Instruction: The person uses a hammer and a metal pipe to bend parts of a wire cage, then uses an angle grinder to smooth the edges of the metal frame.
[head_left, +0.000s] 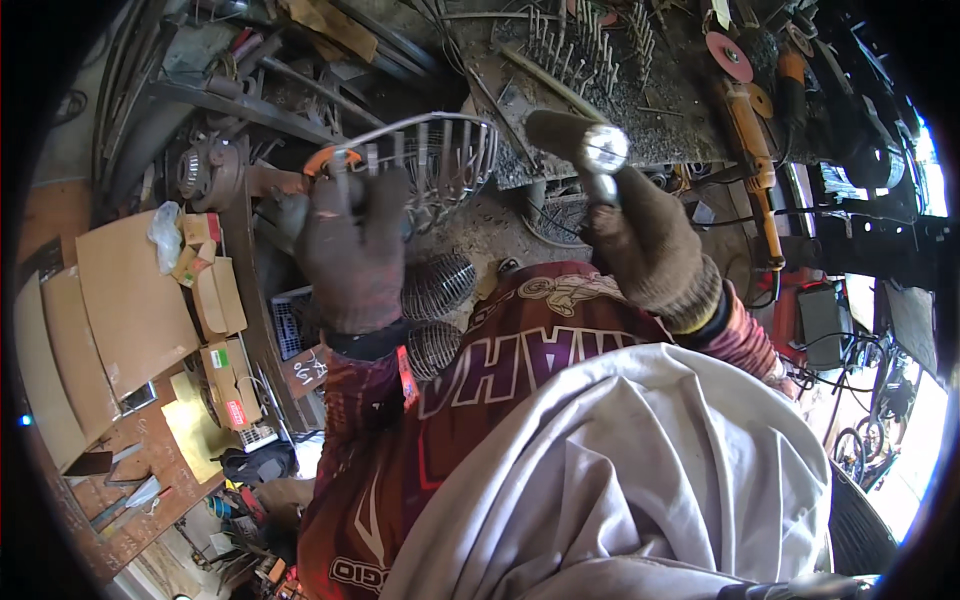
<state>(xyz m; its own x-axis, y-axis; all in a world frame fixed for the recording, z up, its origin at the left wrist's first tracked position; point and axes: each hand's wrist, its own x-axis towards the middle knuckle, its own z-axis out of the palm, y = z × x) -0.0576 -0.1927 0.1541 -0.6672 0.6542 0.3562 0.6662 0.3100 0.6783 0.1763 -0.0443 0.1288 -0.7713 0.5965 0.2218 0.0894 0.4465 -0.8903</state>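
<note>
My left hand [355, 255], in a dark work glove, is closed on the near left side of a round metal wire basket [475, 150]. The fingers are slightly blurred, and they hide part of its bars. An orange piece [330, 160] shows beside the fingertips. My right hand [650, 240], in a brown knit glove, grips a metal tool with a shiny round face [604, 149], held up to the right of the basket. The rest of that tool is hidden by the glove, so its kind is unclear.
More wire baskets [438, 285] lie below my left hand. A dark workbench [500, 80] ahead carries upright metal rods [590, 55]. An angle grinder [750, 125] with a pink disc is at the right. Cardboard boxes [135, 300] and scrap metal fill the left side.
</note>
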